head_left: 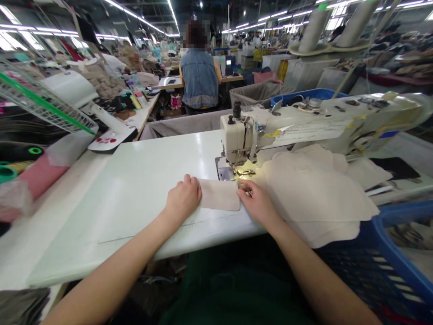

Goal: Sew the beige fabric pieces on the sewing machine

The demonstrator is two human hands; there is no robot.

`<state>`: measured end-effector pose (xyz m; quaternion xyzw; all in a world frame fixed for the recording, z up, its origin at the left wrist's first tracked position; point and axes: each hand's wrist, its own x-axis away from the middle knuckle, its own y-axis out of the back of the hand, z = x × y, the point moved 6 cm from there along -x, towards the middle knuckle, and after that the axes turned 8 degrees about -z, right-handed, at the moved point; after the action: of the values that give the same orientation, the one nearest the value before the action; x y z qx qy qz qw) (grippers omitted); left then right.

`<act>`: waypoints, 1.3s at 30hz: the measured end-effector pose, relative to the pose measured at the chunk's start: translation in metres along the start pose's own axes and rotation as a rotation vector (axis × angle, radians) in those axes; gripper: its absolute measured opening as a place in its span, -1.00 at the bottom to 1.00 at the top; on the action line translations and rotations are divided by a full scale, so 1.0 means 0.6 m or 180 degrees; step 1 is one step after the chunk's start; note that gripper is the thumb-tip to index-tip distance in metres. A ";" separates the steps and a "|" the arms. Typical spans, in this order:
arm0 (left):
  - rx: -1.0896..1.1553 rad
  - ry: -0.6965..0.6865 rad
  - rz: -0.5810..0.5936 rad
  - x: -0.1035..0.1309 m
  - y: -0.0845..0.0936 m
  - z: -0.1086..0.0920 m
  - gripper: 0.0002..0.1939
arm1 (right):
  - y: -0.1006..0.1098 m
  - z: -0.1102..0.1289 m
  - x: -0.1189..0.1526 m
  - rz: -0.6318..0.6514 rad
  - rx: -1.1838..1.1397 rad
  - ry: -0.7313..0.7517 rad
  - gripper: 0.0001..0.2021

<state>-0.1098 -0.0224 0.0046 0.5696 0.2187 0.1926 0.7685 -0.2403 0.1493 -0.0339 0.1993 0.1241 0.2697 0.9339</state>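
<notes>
A small rectangular beige fabric piece (219,195) lies on the pale sewing table, just in front of the needle area of a white sewing machine (237,140). My left hand (184,196) grips its left edge, fingers curled in. At the right edge, my right hand (257,201) is closed near the upper corner, with a slim metal tool (246,189) among its fingers; the tool's kind is too small to make out. The machine's lamp lights the metal needle plate (223,171) just beyond the fabric.
Larger beige fabric panels (314,189) are stacked right of the needle, overhanging the table's front edge. A blue plastic basket (382,253) stands below right. Thread cones (313,31) rise behind the machine. A white lamp-like device (77,95) stands left; a seated person (199,76) works ahead.
</notes>
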 end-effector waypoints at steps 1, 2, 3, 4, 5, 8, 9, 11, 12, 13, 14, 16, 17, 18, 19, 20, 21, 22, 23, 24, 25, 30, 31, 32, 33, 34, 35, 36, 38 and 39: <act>-0.0010 0.0004 0.0003 0.000 0.000 -0.001 -0.66 | -0.005 0.000 -0.002 0.0079 0.0013 -0.0055 -0.63; -0.0016 0.0007 0.0005 0.001 0.001 -0.001 -0.65 | -0.009 0.001 -0.004 0.0129 0.0023 -0.0077 -0.61; -0.0016 0.0007 0.0003 0.001 0.001 -0.002 -0.65 | -0.012 0.002 -0.005 0.0167 0.0031 -0.0083 -0.59; -0.0010 0.0007 0.0002 0.002 0.001 -0.002 -0.65 | -0.014 0.002 -0.006 0.0213 0.0041 -0.0095 -0.58; 0.0000 0.0008 0.0006 0.003 0.001 -0.003 -0.65 | -0.016 0.002 -0.006 0.0253 0.0053 -0.0107 -0.55; 0.0025 0.0012 0.0039 0.004 0.001 -0.002 -0.65 | -0.018 0.003 -0.007 0.0391 0.0135 -0.0136 -0.45; 0.0029 0.0013 0.0044 0.005 0.002 -0.002 -0.65 | -0.018 0.003 -0.007 0.0446 0.0170 -0.0144 -0.41; 0.0027 0.0014 0.0035 0.005 0.002 -0.001 -0.65 | -0.019 0.004 -0.007 0.0570 0.0231 -0.0161 -0.35; 0.0024 0.0011 0.0031 0.005 0.003 -0.001 -0.65 | -0.019 0.005 -0.006 0.0619 0.0254 -0.0162 -0.33; 0.0021 0.0013 0.0035 0.005 0.003 -0.001 -0.64 | -0.018 0.006 -0.006 0.0646 0.0282 -0.0151 -0.31; 0.0019 0.0017 0.0047 0.005 0.003 -0.001 -0.64 | -0.018 0.007 -0.006 0.0653 0.0329 -0.0127 -0.30; 0.0022 0.0034 0.0078 0.005 0.003 -0.001 -0.63 | -0.016 0.010 -0.004 0.0608 0.0486 -0.0040 -0.29; 0.0025 0.0039 0.0093 0.005 0.002 -0.002 -0.63 | -0.015 0.012 -0.003 0.0575 0.0587 0.0019 -0.29; 0.0028 0.0043 0.0103 0.005 0.002 -0.002 -0.63 | -0.014 0.015 -0.001 0.0550 0.0689 0.0082 -0.29; 0.0030 0.0046 0.0108 0.006 0.001 -0.002 -0.63 | -0.014 0.018 0.002 0.0540 0.0786 0.0149 -0.29; 0.0029 0.0046 0.0104 0.006 0.001 -0.001 -0.63 | -0.014 0.021 0.005 0.0546 0.0879 0.0214 -0.29; 0.0025 0.0049 0.0093 0.006 0.000 0.000 -0.63 | -0.014 0.024 0.009 0.0558 0.0977 0.0272 -0.30; 0.0021 0.0053 0.0078 0.007 0.000 0.001 -0.63 | -0.014 0.027 0.013 0.0568 0.1082 0.0321 -0.30; 0.0017 0.0064 0.0060 0.007 0.001 0.003 -0.63 | -0.013 0.029 0.017 0.0562 0.1192 0.0366 -0.30; 0.0016 0.0080 0.0048 0.007 0.002 0.005 -0.64 | -0.011 0.031 0.022 0.0519 0.1308 0.0414 -0.31; 0.0013 0.0106 0.0045 0.008 0.003 0.007 -0.65 | -0.008 0.033 0.026 0.0437 0.1423 0.0473 -0.31; 0.0141 -0.0375 -0.0251 0.008 0.020 -0.025 -0.77 | 0.003 0.039 0.048 0.0069 0.1708 0.1049 -0.76; 0.0299 -0.0764 -0.0377 0.010 0.024 -0.047 -0.78 | 0.000 0.039 0.052 0.0159 0.1737 0.1204 -0.87; 0.0509 -0.1208 -0.0495 0.014 0.028 -0.071 -0.77 | -0.003 0.038 0.056 0.0264 0.1779 0.1333 -0.91; 0.0744 -0.1637 -0.0583 0.020 0.030 -0.095 -0.75 | -0.006 0.038 0.059 0.0370 0.1831 0.1436 -0.90; 0.0944 -0.1951 -0.0636 0.024 0.031 -0.114 -0.72 | -0.007 0.037 0.060 0.0451 0.1887 0.1501 -0.89; 0.1084 -0.2123 -0.0669 0.025 0.030 -0.129 -0.70 | -0.008 0.036 0.060 0.0498 0.1948 0.1524 -0.89; 0.1164 -0.2183 -0.0683 0.023 0.028 -0.139 -0.68 | -0.008 0.035 0.058 0.0525 0.2008 0.1518 -0.88; 0.1168 -0.2078 -0.0680 0.011 0.021 -0.149 -0.68 | -0.008 0.035 0.050 0.0546 0.2107 0.1472 -0.84; 0.1131 -0.2000 -0.0669 0.003 0.018 -0.151 -0.67 | -0.008 0.035 0.045 0.0542 0.2156 0.1435 -0.83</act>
<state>-0.1589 0.0533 -0.0082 0.6997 0.0596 -0.1124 0.7030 -0.2091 0.1540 -0.0205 0.4408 0.3902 0.3268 0.7393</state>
